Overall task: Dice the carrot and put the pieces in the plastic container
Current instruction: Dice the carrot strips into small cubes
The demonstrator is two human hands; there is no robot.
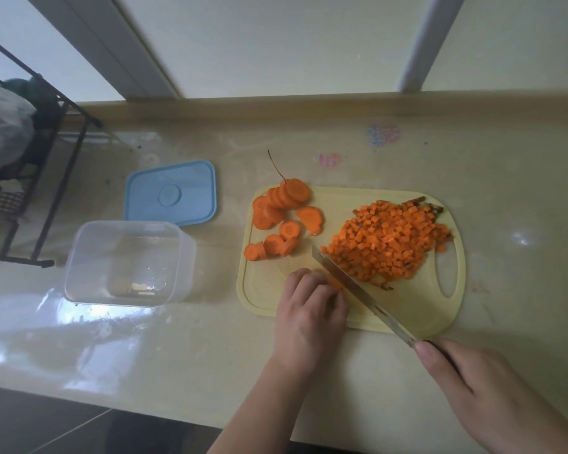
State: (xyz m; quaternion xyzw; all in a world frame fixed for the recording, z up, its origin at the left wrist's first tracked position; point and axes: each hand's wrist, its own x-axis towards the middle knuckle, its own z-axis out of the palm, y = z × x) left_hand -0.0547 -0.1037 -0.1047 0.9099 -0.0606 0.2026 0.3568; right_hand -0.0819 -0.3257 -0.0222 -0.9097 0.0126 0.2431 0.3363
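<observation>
A pale yellow cutting board (417, 309) lies on the counter. Thick carrot rounds (281, 217) are stacked at its far left, and a heap of diced carrot (387, 244) covers its right half. My left hand (309, 309) curls over a small carrot piece (335, 285) near the board's front edge, with the fingertips on it. My right hand (492, 398) grips the dark handle of a knife (358, 290), whose blade runs diagonally right beside the left fingers. The clear plastic container (79, 257) stands empty to the left of the board.
The container's blue lid (171, 193) lies behind the container. A black wire rack (30, 178) with a plastic bag stands at the far left. A window ledge runs along the back. The counter's front edge is close to my arms.
</observation>
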